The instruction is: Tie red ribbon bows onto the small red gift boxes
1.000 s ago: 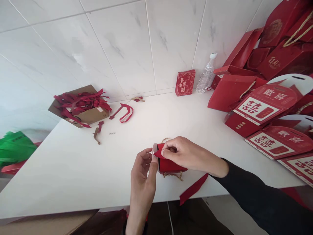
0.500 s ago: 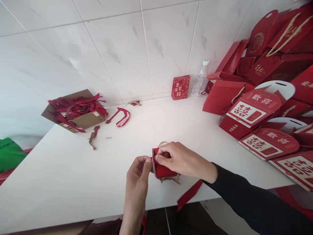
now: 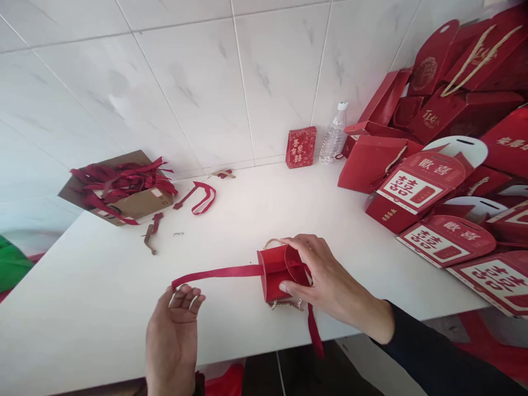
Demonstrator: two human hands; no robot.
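Pulled leftward since a moment ago, the ribbon [image 3: 223,272] stretches sideways over the surface [image 3: 103,308] from the box [image 3: 273,287] to the left hand [image 3: 175,330] pinching its tip, while the nearer right hand [image 3: 328,280] clasps the box.

Open red box [image 3: 274,283]; red ribbon [image 3: 223,272] extending from both ends.

A plain white surface [image 3: 94,313] is shown. At its back left corner a cardboard box [image 3: 142,212] is placed. Beside it, a looped red ribbon [image 3: 213,197], two-tone scraps [image 3: 149,237] and a tiny piece [image 3: 178,235] are scattered. Towards the back, a printed red carton [image 3: 301,148] and a clear bottle [image 3: 333,135] are stood. The right side is covered by piled red boxes [image 3: 379,165]; near the front edge a red handled box [image 3: 270,287] is set.
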